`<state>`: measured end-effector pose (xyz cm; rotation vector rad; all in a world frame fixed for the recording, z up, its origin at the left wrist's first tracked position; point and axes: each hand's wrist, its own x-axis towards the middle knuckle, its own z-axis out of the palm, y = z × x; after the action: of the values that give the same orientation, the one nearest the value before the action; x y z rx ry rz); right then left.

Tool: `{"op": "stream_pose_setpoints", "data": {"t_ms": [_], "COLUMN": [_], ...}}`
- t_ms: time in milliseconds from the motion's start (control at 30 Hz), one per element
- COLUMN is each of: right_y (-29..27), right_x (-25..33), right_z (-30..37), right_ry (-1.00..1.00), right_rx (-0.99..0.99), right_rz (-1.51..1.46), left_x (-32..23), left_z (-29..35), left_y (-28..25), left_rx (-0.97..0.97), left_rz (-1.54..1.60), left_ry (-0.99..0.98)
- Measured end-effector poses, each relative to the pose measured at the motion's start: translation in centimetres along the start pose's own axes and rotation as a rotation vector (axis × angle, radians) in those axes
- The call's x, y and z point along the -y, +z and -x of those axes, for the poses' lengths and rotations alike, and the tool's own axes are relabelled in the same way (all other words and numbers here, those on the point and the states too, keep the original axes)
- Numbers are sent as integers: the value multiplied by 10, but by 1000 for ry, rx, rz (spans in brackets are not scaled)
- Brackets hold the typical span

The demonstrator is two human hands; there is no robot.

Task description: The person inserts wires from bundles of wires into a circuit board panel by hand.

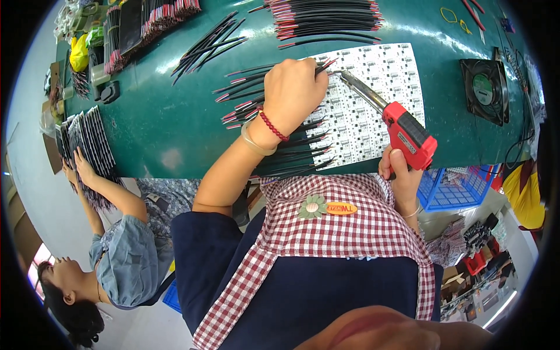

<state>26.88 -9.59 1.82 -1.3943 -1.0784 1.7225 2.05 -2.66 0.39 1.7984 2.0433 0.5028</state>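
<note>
My left hand (294,93) is closed, knuckles up, over the left part of a white circuit board panel (382,87). A black cable with a reddish wire end (324,66) pokes out from its fingers; most of the fingers are hidden. My right hand (399,169) grips a red and black soldering gun (408,134) at the panel's right edge. The gun's metal tip points up and left, close to that cable end. Several black cables (245,87) with stripped reddish ends lie under and around my left hand, some along the panel's left edge.
More black cables lie in a row (326,20) and a loose pile (210,44) on the green table (151,128). A black fan (484,90) stands at right, a blue crate (455,189) below. At left, a co-worker's hands (84,169) touch a bundle of cables (93,140).
</note>
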Motion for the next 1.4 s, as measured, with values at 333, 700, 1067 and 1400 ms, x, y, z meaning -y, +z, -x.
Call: {"op": "stream_pose_setpoints", "data": {"t_ms": [333, 700, 1067, 1400], "right_y": [-1, -1, -3, -1], "right_x": [3, -1, -7, -12], "right_z": [0, 1, 3, 11], "right_ry": [-30, 5, -18, 11], "right_rx": [2, -5, 42, -38], "right_rz": [-109, -132, -59, 50], "left_x": [0, 7, 10, 11], "left_z": [-1, -10, -14, -13], "left_y": [0, -7, -11, -8], "left_rx": [9, 113, 184, 156], "left_rz": [3, -11, 33, 24], "left_ry": [-5, 117, 147, 172]}}
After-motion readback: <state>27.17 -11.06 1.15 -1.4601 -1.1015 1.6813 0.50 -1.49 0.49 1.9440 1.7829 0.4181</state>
